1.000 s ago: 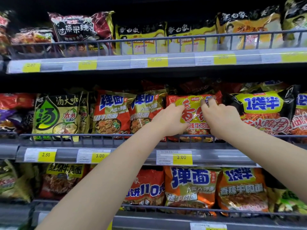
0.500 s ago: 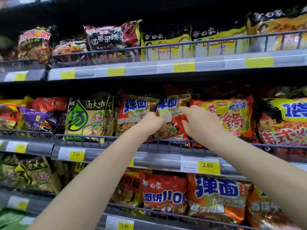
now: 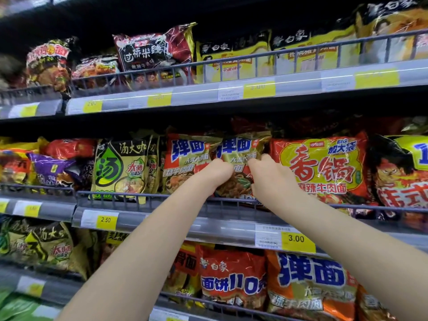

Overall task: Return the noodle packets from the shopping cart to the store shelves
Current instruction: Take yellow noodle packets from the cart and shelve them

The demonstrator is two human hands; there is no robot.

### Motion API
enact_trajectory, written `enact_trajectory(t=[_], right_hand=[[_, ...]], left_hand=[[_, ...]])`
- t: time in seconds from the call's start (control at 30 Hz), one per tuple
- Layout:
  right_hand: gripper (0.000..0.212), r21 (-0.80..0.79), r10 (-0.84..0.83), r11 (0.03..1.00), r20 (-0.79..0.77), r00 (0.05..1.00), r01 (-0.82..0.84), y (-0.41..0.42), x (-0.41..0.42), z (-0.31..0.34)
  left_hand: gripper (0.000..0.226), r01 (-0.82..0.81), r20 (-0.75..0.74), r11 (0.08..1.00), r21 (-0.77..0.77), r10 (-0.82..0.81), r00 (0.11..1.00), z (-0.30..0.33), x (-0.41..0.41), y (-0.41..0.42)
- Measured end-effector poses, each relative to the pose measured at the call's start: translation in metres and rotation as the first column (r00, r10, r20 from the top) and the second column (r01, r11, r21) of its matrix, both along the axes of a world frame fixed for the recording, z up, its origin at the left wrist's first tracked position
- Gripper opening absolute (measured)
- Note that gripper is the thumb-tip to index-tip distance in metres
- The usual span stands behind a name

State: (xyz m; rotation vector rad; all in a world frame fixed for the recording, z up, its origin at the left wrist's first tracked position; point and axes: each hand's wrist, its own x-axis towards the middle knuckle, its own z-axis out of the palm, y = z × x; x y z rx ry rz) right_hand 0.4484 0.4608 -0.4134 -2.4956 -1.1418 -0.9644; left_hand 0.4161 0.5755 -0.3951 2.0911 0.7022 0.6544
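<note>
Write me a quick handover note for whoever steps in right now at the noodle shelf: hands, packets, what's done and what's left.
Left hand and right hand: both grip the red and gold packet from either side.
Packet: upright on the middle shelf, behind the wire rail, between a matching packet and the big red packet.
Done: packet is in its row.
Left: let go. The cart is out of view, so check it for more packets.

Gold-and-red noodle packet (image 3: 240, 163) with blue lettering; its neighbour packet (image 3: 322, 167) is red with a yellow panel and red characters. Green-and-black packet (image 3: 120, 167) with a green drop motif. Price tags (image 3: 298, 239) yellow, shelf rails (image 3: 208, 225) grey.
</note>
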Motion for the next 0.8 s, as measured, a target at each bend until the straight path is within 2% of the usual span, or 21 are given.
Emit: enact_trajectory(t=[0.2,0.5,0.63,0.8], right_hand=[[0.044,-0.003,-0.009,1.0,-0.037,0.999,0.009,0.002,0.001,0.001],[0.048,-0.024,-0.017,1.0,-0.075,0.997,0.015,0.001,0.005,0.003],[0.056,-0.025,-0.032,0.999,-0.092,0.995,0.03,0.002,0.01,0.004],[0.069,-0.032,-0.047,0.999,-0.115,0.992,0.043,0.004,0.018,0.007]], left_hand=[[0.041,0.003,-0.012,0.997,0.08,-0.002,1.0,-0.003,0.004,-0.003],[0.05,-0.068,-0.057,0.997,0.024,0.069,0.996,0.004,0.011,0.003],[0.052,-0.075,-0.009,0.996,-0.05,0.075,0.997,0.001,0.012,0.009],[0.045,-0.042,0.086,0.999,-0.006,0.042,0.995,-0.006,0.001,0.016]])
